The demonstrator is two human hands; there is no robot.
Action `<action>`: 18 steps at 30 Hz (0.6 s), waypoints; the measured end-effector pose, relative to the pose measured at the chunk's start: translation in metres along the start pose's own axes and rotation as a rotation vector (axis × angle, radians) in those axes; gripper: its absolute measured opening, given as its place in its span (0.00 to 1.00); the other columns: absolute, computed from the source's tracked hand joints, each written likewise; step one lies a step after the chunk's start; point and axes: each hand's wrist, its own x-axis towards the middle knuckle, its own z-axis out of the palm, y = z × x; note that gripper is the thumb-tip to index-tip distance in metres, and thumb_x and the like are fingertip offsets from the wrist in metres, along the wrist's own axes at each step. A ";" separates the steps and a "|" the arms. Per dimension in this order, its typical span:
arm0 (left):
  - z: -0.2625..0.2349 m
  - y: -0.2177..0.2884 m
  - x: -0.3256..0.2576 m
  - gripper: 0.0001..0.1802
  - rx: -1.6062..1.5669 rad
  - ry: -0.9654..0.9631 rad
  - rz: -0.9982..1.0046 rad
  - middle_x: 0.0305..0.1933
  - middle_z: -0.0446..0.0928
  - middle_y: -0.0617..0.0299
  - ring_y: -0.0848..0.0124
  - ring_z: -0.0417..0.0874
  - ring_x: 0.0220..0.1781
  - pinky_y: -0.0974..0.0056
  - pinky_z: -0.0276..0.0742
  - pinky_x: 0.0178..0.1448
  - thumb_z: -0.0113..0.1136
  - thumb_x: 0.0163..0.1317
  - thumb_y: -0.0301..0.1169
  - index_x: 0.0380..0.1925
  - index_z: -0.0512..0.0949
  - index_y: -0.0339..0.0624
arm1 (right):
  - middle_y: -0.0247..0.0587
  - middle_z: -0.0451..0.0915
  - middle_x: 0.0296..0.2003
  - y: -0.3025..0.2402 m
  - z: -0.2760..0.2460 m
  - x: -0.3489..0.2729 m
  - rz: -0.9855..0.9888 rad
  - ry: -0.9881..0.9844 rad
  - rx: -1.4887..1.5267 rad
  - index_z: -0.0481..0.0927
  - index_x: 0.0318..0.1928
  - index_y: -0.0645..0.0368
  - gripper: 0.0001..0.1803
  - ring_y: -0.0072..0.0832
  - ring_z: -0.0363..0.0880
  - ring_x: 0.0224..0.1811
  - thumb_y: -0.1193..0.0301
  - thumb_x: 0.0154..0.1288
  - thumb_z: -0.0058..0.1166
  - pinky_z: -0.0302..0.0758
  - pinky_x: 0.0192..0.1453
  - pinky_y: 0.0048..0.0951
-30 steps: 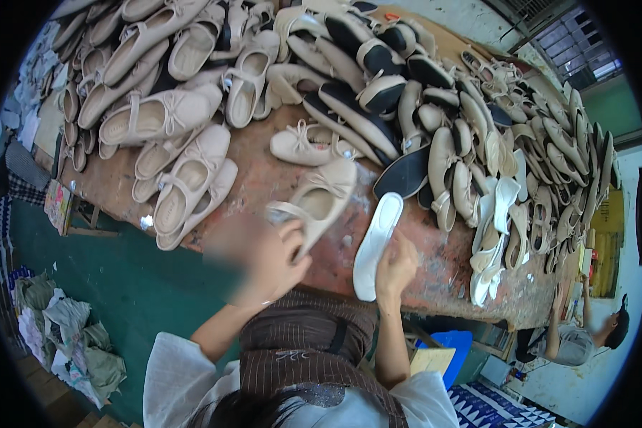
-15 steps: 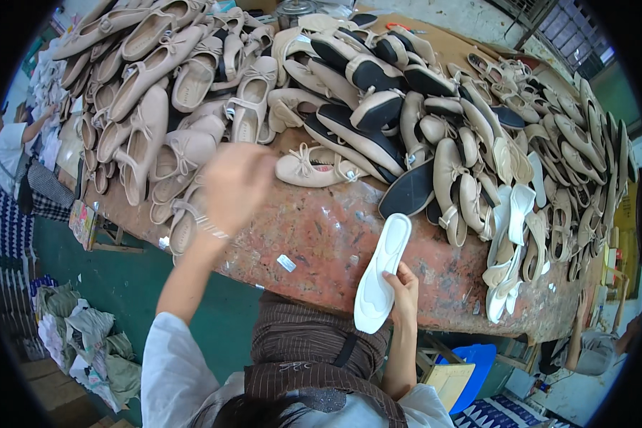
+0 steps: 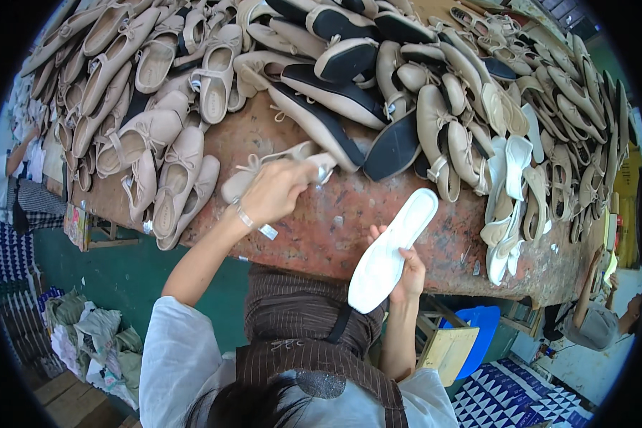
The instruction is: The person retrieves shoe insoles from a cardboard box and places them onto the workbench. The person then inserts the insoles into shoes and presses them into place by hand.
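Head-worn fisheye, steeply downward; workbench (image 3: 321,228) close, perhaps

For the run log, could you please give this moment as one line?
left hand: grips beige shoe | right hand: holds white insole | workbench

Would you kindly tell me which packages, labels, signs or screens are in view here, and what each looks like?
Small white tag: a rectangular slip on the reddish worktable, just below the left hand.
Colourful flat packet: hanging at the table's left edge, printing too small to make out.
No signs or screens show.
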 end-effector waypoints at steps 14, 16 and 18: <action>-0.052 0.028 -0.059 0.03 0.435 0.011 0.734 0.32 0.73 0.67 0.68 0.78 0.53 0.46 0.66 0.72 0.57 0.52 0.33 0.26 0.72 0.52 | 0.71 0.65 0.64 -0.015 0.034 -0.021 0.179 -0.425 -0.099 0.52 0.72 0.69 0.47 0.46 0.83 0.44 0.47 0.68 0.51 0.82 0.47 0.42; -0.048 0.023 -0.041 0.05 0.432 0.031 0.737 0.31 0.73 0.67 0.66 0.77 0.54 0.45 0.65 0.73 0.58 0.50 0.33 0.25 0.71 0.51 | 0.70 0.71 0.60 -0.006 0.052 -0.036 0.443 -0.461 -0.097 0.51 0.73 0.72 0.49 0.42 0.82 0.47 0.47 0.67 0.54 0.78 0.50 0.38; -0.046 0.016 -0.029 0.05 0.415 0.054 0.717 0.31 0.73 0.67 0.65 0.77 0.55 0.45 0.64 0.74 0.58 0.50 0.32 0.25 0.72 0.51 | 0.54 0.80 0.48 0.002 0.057 -0.030 0.556 -0.469 -0.438 0.59 0.69 0.71 0.35 0.34 0.81 0.48 0.52 0.77 0.40 0.75 0.56 0.31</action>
